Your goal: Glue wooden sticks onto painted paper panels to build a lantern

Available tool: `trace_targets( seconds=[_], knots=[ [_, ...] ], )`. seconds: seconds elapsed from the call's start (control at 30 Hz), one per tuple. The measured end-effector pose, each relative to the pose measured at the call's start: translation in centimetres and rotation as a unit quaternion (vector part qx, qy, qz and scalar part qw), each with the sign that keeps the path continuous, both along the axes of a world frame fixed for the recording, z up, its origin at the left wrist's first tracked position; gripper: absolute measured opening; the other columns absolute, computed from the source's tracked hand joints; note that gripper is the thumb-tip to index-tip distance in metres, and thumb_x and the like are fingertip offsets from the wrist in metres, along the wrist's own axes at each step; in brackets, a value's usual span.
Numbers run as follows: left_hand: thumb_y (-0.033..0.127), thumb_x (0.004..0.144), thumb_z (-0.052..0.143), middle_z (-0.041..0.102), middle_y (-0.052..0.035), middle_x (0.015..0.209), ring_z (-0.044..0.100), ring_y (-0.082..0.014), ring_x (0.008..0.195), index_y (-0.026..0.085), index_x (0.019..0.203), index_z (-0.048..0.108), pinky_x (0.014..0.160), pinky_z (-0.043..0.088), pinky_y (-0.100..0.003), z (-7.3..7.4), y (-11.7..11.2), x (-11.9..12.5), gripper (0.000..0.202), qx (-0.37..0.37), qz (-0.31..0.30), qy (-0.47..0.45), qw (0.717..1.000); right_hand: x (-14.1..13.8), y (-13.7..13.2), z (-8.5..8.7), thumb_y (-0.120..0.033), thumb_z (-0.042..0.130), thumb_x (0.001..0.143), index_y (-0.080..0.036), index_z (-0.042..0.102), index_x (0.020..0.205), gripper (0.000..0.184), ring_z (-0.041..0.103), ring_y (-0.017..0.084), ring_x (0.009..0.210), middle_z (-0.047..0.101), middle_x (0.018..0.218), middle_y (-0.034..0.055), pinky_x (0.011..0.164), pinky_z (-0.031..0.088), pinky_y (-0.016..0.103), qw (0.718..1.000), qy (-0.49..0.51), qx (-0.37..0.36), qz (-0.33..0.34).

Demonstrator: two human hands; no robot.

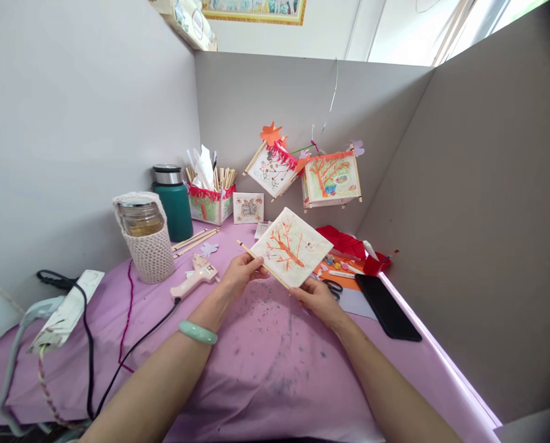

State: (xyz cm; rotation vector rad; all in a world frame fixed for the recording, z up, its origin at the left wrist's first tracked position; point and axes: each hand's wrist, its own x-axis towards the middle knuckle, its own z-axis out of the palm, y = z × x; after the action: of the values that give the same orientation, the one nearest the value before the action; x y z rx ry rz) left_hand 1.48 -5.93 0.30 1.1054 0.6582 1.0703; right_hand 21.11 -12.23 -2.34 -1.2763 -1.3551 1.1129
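Above the middle of the purple-covered table (266, 363) I hold a square white card (291, 247) painted with an orange tree. A thin wooden stick (256, 253) runs along its lower left edge. My left hand (242, 272), with a green bangle on the wrist, pinches the stick and the card's left corner. At the card's bottom corner my right hand (316, 298) is closed on the edge. The card is tilted like a diamond, painted side up.
A pink glue gun (194, 279) with a black cord lies left of my hands. A jar in a crocheted sleeve (144, 237), a green flask (173, 200) and a stick box (209, 197) stand at the back. Two paper lanterns (331, 178) hang. Scissors (334, 287) and a black phone (386, 306) lie right.
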Motion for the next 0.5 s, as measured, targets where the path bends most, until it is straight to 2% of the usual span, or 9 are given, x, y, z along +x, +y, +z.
trace_targets(
  seconds=[0.13,0.23,0.37,0.5],
  knots=[
    [0.025,0.067,0.072,0.064,-0.0028,0.069,0.060,-0.0114,0.061,0.010,0.084,0.062,0.068,0.051,-0.030,0.1,-0.1,0.0,0.024,-0.011,-0.011,-0.016,1.000,-0.1,0.1,0.1,-0.039,0.071,0.063,-0.014,0.063,0.085,0.034,0.041,0.008,0.045,0.055,0.056,-0.0024,0.043,0.029,0.021,1.000,0.000,0.010,-0.016],
    [0.025,0.066,0.073,0.066,-0.0037,0.077,0.059,-0.0101,0.061,0.010,0.087,0.063,0.068,0.052,-0.029,0.0,-0.1,0.2,0.027,-0.010,-0.025,-0.030,0.999,-0.4,0.1,0.0,-0.039,0.071,0.065,-0.015,0.061,0.093,0.038,0.039,0.007,0.046,0.053,0.058,-0.0034,0.042,0.027,0.021,0.999,0.028,0.019,-0.014],
    [0.028,0.066,0.074,0.064,-0.0029,0.070,0.059,-0.0107,0.059,0.010,0.085,0.063,0.067,0.052,-0.030,-0.2,-0.3,0.6,0.028,-0.006,-0.037,-0.050,0.998,-0.9,0.0,0.0,-0.040,0.067,0.071,-0.018,0.057,0.101,0.039,0.036,0.006,0.043,0.048,0.058,-0.0058,0.040,0.023,0.019,0.994,0.100,0.035,-0.014],
    [0.025,0.064,0.076,0.064,-0.0026,0.070,0.058,-0.0104,0.058,0.009,0.086,0.062,0.065,0.053,-0.029,-0.5,-0.4,1.2,0.031,-0.002,-0.025,-0.071,0.997,-1.5,0.0,-0.2,-0.041,0.067,0.071,-0.019,0.054,0.100,0.038,0.040,0.006,0.043,0.053,0.065,-0.0044,0.037,0.023,0.018,0.988,0.145,0.048,-0.036]
  ],
)
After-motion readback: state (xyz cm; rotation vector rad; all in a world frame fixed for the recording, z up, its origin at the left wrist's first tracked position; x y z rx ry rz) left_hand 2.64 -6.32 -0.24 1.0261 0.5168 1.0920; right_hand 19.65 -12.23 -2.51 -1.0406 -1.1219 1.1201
